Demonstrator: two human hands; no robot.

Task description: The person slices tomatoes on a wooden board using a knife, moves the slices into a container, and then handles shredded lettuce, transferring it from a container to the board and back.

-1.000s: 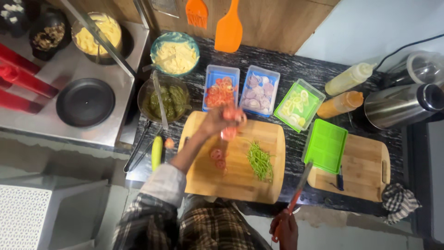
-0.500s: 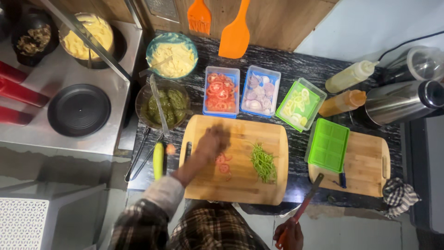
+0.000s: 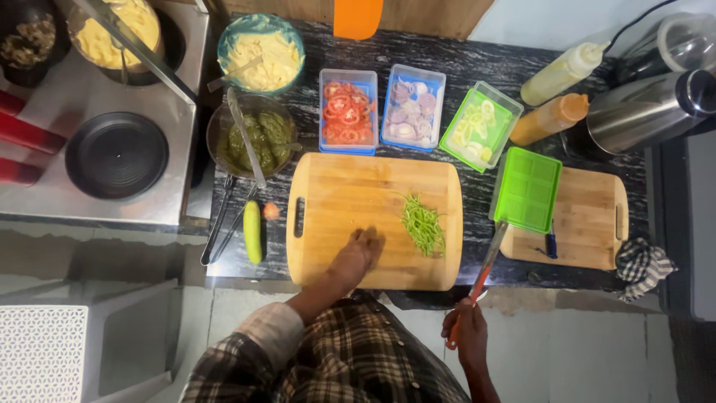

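Orange-handled knife (image 3: pixel 477 277) sits clenched in the right hand (image 3: pixel 464 337), blade slanting up toward the green lid (image 3: pixel 528 189), while the left hand (image 3: pixel 356 255) rests loosely curled and empty on the wooden cutting board (image 3: pixel 350 195), just left of the sliced green chillies (image 3: pixel 423 225).

You wear a long-sleeved plaid shirt in dark brown and tan checks with thin pale lines. Its left cuff is turned back, showing a pale striped lining. Your left hand (image 3: pixel 356 254) and right hand (image 3: pixel 464 333) are bare, without gloves.
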